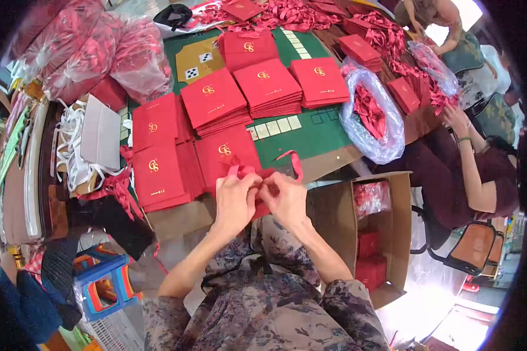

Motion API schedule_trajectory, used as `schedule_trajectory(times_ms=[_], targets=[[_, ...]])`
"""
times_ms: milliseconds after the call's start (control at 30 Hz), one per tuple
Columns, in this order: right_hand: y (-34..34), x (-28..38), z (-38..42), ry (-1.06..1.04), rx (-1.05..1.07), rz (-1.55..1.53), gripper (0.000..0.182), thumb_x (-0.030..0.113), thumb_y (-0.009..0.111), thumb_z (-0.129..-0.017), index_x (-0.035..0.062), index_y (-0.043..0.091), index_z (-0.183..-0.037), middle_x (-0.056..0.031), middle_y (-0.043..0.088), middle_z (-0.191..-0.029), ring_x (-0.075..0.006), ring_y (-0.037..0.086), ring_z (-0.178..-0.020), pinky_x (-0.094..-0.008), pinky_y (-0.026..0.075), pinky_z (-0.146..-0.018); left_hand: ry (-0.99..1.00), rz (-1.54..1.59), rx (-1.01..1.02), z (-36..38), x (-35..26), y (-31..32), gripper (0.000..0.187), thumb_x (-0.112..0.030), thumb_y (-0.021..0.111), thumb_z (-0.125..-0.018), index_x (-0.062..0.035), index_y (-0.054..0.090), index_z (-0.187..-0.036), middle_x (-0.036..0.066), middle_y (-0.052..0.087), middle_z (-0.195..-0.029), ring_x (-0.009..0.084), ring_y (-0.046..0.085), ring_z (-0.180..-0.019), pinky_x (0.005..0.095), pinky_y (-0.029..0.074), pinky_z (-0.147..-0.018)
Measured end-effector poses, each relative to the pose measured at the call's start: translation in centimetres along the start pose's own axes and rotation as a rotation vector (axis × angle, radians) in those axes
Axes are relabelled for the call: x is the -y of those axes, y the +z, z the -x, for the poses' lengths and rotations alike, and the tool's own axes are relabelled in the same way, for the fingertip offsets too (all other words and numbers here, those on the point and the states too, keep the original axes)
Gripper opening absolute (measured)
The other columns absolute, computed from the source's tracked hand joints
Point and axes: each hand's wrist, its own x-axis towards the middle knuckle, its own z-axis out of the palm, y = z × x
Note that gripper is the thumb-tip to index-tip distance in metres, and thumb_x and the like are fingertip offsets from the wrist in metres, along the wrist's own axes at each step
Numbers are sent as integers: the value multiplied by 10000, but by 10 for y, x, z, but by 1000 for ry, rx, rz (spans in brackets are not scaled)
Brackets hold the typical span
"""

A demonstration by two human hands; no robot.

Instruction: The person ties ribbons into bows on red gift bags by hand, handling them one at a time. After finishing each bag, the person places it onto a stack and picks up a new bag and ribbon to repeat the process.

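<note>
Both of my hands meet at the table's near edge. My left hand [238, 198] has its fingers pinched on a red ribbon [234, 170]. Close against it, my right hand [283, 198] is also closed, its fingertips on something hidden between the hands. A ribbon end [297, 165] curls up behind my right hand. Part of a red item [260, 210] shows below and between the hands. Just beyond them lies a red pouch with gold lettering [227, 149], beside more stacked red pouches [158, 177].
Stacks of red pouches [267, 88] cover the green mat [275, 149]. A plastic bag [396, 137] of ribbons stands at right, above a cardboard box [399, 234]. Co-workers' arms [471, 158] reach in at right. Colored stools [108, 281] stand lower left.
</note>
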Motion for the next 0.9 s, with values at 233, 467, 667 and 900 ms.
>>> schedule_trajectory(times_ms=[233, 467, 667, 900], targets=[[-2, 7, 4, 151, 160, -281, 133, 95, 741, -872, 19, 661, -947, -101, 725, -853, -171, 705, -753, -298, 543, -654, 16, 111, 6, 9, 15, -10, 123, -95, 696, -825, -89, 654, -940, 49, 714, -854, 250, 664, -893, 426, 411, -921], [-41, 9, -32, -37, 270, -262, 129, 108, 697, -872, 33, 697, -977, -132, 656, -886, -283, 665, -833, -375, 532, -741, 30, 81, 35, 14, 16, -11, 189, -189, 802, -758, -113, 675, -877, 3, 688, -812, 213, 623, -825, 392, 407, -837], [-42, -20, -67, -169, 862, -154, 139, 102, 693, -863, 18, 717, -970, -109, 643, -931, -243, 672, -841, -333, 523, -754, 281, -74, -94, 21, 9, -1, 135, -116, 756, -753, -118, 689, -870, 3, 669, -769, 199, 587, -803, 369, 407, -805], [-39, -13, -69, -192, 819, 6, 183, 192, 717, -825, 42, 755, -921, -151, 651, -870, -321, 653, -874, -411, 499, -790, 448, -227, -135, 26, 11, 2, 157, -91, 698, -726, -103, 688, -883, -9, 652, -783, 184, 573, -791, 356, 424, -772]])
